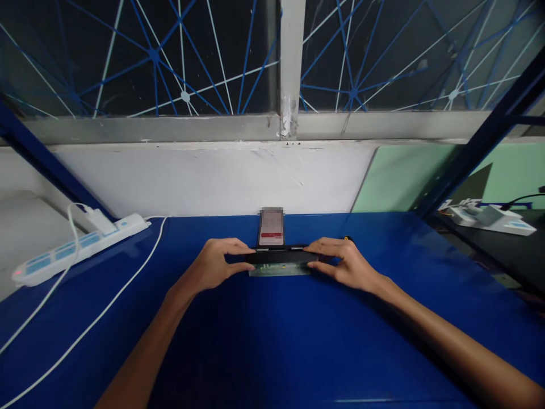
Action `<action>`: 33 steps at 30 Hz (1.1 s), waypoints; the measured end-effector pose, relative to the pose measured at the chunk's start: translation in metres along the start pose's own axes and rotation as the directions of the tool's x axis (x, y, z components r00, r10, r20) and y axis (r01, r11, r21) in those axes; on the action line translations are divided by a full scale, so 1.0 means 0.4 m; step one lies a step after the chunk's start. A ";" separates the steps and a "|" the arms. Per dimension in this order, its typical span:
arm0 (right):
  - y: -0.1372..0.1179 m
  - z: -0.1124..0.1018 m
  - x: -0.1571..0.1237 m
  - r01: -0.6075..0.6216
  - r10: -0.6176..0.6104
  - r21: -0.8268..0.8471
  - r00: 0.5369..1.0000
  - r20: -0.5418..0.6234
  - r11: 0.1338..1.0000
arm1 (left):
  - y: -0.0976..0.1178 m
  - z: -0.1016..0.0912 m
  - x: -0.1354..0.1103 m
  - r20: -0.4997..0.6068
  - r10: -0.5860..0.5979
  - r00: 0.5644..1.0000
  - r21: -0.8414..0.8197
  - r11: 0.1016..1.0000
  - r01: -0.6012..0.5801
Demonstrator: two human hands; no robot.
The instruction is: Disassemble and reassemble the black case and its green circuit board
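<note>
A long flat black bar-shaped device (279,257) lies across the blue table (276,341) with a greenish strip, perhaps a circuit board (279,270), showing along its near edge. My left hand (217,262) pinches its left end between thumb and fingers. My right hand (343,261) grips its right end the same way. Just behind the bar a phone (271,226) stands upright with its screen lit.
A white power strip (76,247) with a plugged-in charger and white cable (85,329) lies at the table's left back. A white wall and a window with blue and white lines are behind. A second power strip (489,218) sits on a dark table at right.
</note>
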State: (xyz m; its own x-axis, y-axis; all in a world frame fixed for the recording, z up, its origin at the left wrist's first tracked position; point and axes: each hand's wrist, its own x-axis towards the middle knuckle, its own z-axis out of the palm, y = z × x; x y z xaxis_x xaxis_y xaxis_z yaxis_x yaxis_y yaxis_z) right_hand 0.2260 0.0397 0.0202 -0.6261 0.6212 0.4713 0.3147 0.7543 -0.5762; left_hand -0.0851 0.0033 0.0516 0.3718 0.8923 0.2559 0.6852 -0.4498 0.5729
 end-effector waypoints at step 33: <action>0.021 0.010 -0.030 0.076 0.018 -0.453 0.979 0.201 0.888 | -0.010 0.035 -0.017 0.215 -0.045 0.976 0.357 0.933 -0.036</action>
State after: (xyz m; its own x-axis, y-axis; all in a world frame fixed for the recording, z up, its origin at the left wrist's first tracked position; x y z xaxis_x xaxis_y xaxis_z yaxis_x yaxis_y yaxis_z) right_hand 0.2332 0.0376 0.0069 -0.7508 0.5795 0.3169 0.5548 0.8137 -0.1734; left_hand -0.0816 -0.0016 0.0364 0.4671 0.8824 0.0564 0.8496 -0.4656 0.2477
